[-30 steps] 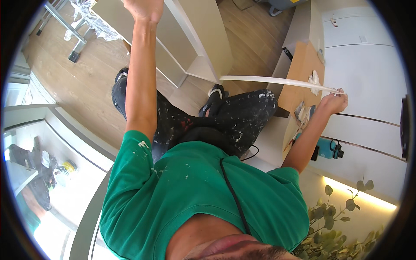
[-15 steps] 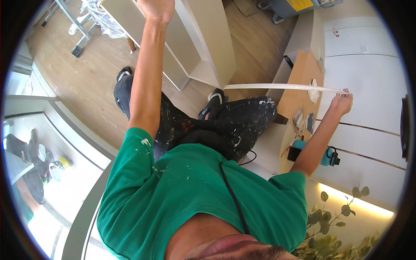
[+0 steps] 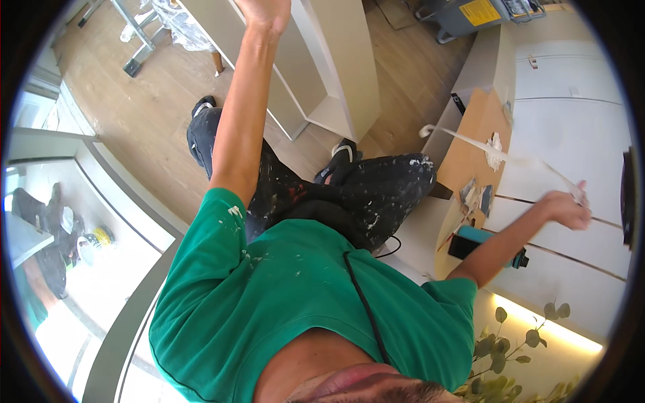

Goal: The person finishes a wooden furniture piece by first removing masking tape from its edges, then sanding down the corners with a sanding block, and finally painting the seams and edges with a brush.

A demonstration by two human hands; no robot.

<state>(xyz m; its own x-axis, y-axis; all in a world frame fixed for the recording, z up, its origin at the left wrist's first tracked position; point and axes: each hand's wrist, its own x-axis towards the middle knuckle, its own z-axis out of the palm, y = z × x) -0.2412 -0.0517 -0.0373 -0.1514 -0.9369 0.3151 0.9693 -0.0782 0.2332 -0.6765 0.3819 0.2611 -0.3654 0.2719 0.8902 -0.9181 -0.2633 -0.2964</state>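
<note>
My right hand [image 3: 566, 209] is out to the right, closed on one end of a long, thin white strip of what looks like tape [image 3: 480, 144]. The strip swings loose through the air, its far end curled. My left hand [image 3: 266, 13] reaches up to the far edge of the view beside a pale cabinet carcass [image 3: 356, 74]. Its fingers lie outside the picture, so whether they grip the panel does not show.
A wooden board [image 3: 476, 127] on the right holds white crumpled scraps [image 3: 494, 152], scrapers [image 3: 476, 196] and a turquoise bottle [image 3: 476, 234]. White cabinet fronts [image 3: 564, 127] stand behind. A grey wheeled bin [image 3: 457, 15] is far right; metal legs [image 3: 140, 47] and plastic sheeting [image 3: 180, 25] are far left.
The strip was stretched taut from the cabinet's near corner to my right hand; its far end has come free. My right hand has moved outward and nearer to me.
</note>
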